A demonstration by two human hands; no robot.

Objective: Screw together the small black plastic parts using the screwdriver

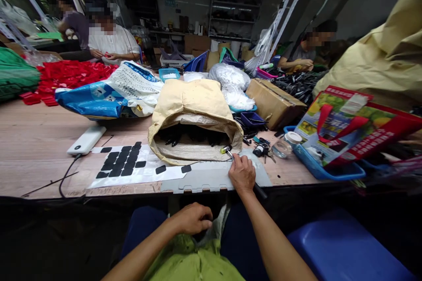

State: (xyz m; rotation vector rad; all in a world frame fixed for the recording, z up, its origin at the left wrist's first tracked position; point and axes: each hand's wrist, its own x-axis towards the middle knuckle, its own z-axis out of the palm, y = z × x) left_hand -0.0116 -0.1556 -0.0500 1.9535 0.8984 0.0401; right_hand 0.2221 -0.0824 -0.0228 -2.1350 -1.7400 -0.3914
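So, from the head view, the right hand (242,173) is at the front edge of the table (42,140), fingers wrapped around a small hammer-like tool (226,149). Its yellowish head is up by the right corner of the sack's mouth and the dark handle end pokes out past the wrist. That open tan sack (191,96) lies right in front, mouth toward the person, with some black pieces (173,140) kinda visible inside. Left hand (194,218) is down over the lap, fingers curled, and honestly I can't tell if they're gripping anything. Left of the sack there's a white sheet (148,173) with black pads (123,160), plus a white power bank (86,140). Over on the right, a clear jar (281,149) stands beside a blue tray (329,173).
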